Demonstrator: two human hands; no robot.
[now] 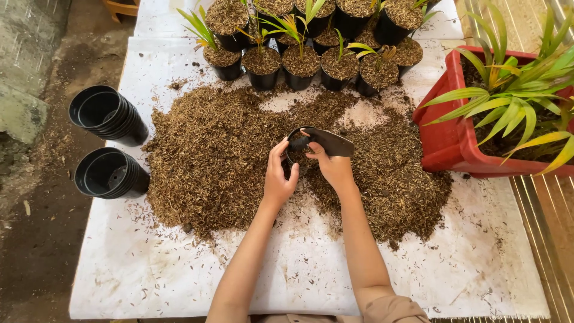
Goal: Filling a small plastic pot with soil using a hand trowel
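Black plastic nursery pots (107,113) lie stacked at far left. At centre, on the brown husk heap (215,155), the left hand (279,176) curls its fingers around a small black pot (294,157), while the right hand (332,167) grips a dark scoop (326,142), tipped over the pot. Filling likely goes best with the pot steady and upright. Right: red planter (445,131).

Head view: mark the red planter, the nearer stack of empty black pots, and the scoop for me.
Red planter (445,140), head view, on its left outer wall.
Nearer stack of empty black pots (122,179), head view, on the rims.
Scoop (332,143), head view, on its dark blade.
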